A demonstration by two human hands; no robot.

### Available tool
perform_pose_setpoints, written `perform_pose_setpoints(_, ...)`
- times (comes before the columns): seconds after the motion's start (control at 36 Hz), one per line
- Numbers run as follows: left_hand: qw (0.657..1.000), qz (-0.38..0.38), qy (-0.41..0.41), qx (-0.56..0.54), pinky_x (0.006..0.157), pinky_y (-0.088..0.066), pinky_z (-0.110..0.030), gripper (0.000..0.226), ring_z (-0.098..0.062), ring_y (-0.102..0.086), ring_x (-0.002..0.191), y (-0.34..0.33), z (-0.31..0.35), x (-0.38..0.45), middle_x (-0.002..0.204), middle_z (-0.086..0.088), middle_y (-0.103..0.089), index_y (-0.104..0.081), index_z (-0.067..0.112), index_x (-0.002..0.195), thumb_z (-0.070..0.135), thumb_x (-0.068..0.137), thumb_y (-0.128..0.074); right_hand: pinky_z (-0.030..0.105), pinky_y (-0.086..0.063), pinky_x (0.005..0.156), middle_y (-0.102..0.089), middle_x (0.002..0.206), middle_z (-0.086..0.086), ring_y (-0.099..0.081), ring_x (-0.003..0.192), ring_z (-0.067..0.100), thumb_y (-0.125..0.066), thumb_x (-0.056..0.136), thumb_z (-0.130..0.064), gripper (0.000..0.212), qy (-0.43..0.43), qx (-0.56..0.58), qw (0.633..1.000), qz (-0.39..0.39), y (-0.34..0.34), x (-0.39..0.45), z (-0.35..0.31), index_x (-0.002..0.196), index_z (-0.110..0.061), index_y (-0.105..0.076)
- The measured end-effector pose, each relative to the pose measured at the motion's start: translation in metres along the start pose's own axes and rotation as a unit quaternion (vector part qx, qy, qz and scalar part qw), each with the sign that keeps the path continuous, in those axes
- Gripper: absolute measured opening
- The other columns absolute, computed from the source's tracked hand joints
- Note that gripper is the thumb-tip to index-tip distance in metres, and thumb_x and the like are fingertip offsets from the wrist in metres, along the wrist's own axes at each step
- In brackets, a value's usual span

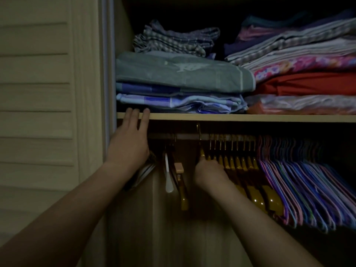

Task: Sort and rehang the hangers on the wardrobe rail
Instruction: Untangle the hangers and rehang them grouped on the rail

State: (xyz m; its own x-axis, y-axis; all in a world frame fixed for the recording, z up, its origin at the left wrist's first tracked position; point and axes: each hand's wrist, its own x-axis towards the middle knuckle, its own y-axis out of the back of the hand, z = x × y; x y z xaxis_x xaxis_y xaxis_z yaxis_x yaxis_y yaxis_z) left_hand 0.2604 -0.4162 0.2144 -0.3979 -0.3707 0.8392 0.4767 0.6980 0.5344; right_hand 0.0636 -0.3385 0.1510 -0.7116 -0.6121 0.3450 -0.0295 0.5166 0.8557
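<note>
Under the shelf, on the rail: your working zone; the wardrobe rail (185, 136) runs just below the shelf edge (231, 118).
Left hand: your left hand (129, 140) has straight fingers resting on the shelf edge, holding nothing.
Right hand: your right hand (209, 171) has its fingers curled around the neck of a yellow wooden hanger (201, 152), whose hook (198, 130) stands above the rail, apparently unseated.
Sorted groups: yellow wooden hangers (242, 164) are bunched at centre; thin coloured hangers (300, 180) are packed to their right; a white hanger (168, 174) and clip hanger (180, 170) hang left, apart.
Handling: expect the wooden hanger to be rigid, light and glossy, likely slippery.
Grip point: hold at the neck, directly below the hook.
</note>
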Motion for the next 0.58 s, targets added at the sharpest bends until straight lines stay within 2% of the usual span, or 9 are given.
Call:
perform_pose_setpoints(0.14,1.0,0.006,-0.003,-0.014,0.106,-0.04,-0.05,0.09,-0.033,-0.012,0.15,0.001,-0.002,0.001,0.16,-0.016,-0.019,-0.007,0.015,0.158,0.021,0.086,-0.062,0.034,-0.049,0.074,-0.053,0.125,0.014,-0.058,0.104,0.026,-0.059,0.092,-0.021,0.047,-0.001,-0.016,1.0,-0.011,-0.001,0.013,-0.004,0.137,-0.017,-0.045)
perform_pose_setpoints(0.19,1.0,0.01,-0.003,-0.02,0.105,-0.042,-0.05,0.09,-0.033,-0.014,0.15,0.001,-0.003,0.001,0.159,-0.016,-0.02,-0.009,0.015,0.158,0.021,0.086,-0.063,0.031,-0.051,0.078,-0.055,0.119,0.011,-0.059,0.098,0.023,-0.057,0.094,-0.022,0.036,0.007,-0.04,0.999,-0.028,-0.003,0.013,-0.001,0.129,-0.014,-0.051)
perform_pose_setpoints(0.25,1.0,0.012,-0.005,-0.024,0.104,-0.043,-0.05,0.091,-0.032,-0.015,0.15,0.0,-0.003,0.001,0.159,-0.016,-0.021,-0.01,0.015,0.158,0.021,0.085,-0.064,0.033,-0.054,0.084,-0.059,0.112,0.009,-0.06,0.095,0.021,-0.054,0.097,-0.023,0.027,0.019,-0.082,0.995,-0.049,-0.007,0.014,0.003,0.122,-0.014,-0.058)
perform_pose_setpoints(0.36,0.999,0.015,-0.001,-0.029,0.106,-0.042,-0.051,0.094,-0.03,-0.012,0.151,-0.003,-0.003,0.001,0.161,-0.014,-0.018,-0.005,0.018,0.158,0.024,0.084,-0.063,0.036,-0.054,0.089,-0.058,0.117,0.01,-0.059,0.102,0.023,-0.056,0.095,-0.025,0.027,0.02,-0.109,0.992,-0.055,-0.012,0.013,0.009,0.121,-0.015,-0.057)
perform_pose_setpoints(0.44,0.999,0.018,-0.001,-0.034,0.107,-0.043,-0.052,0.093,-0.03,-0.012,0.151,-0.003,-0.003,0.0,0.16,-0.014,-0.018,-0.005,0.018,0.158,0.024,0.084,-0.062,0.034,-0.054,0.083,-0.057,0.109,0.008,-0.057,0.095,0.022,-0.057,0.094,-0.026,0.027,0.021,-0.117,0.991,-0.064,-0.011,0.016,0.015,0.119,-0.017,-0.058)
perform_pose_setpoints(0.53,0.999,0.019,0.002,-0.038,0.107,-0.043,-0.053,0.092,-0.03,-0.012,0.151,-0.002,-0.003,0.001,0.16,-0.014,-0.019,-0.006,0.018,0.157,0.024,0.083,-0.062,0.031,-0.046,0.063,-0.049,0.088,0.006,-0.052,0.081,0.021,-0.054,0.096,-0.025,0.025,0.017,-0.13,0.989,-0.073,-0.002,0.018,0.019,0.118,-0.015,-0.06)
perform_pose_setpoints(0.58,0.999,0.018,0.0,-0.041,0.107,-0.042,-0.054,0.092,-0.03,-0.011,0.151,-0.002,-0.002,0.0,0.16,-0.014,-0.019,-0.007,0.018,0.157,0.024,0.084,-0.061,0.032,-0.045,0.063,-0.047,0.084,0.006,-0.052,0.083,0.021,-0.053,0.097,-0.026,0.027,0.019,-0.14,0.988,-0.068,0.0,0.018,0.02,0.121,-0.015,-0.058)
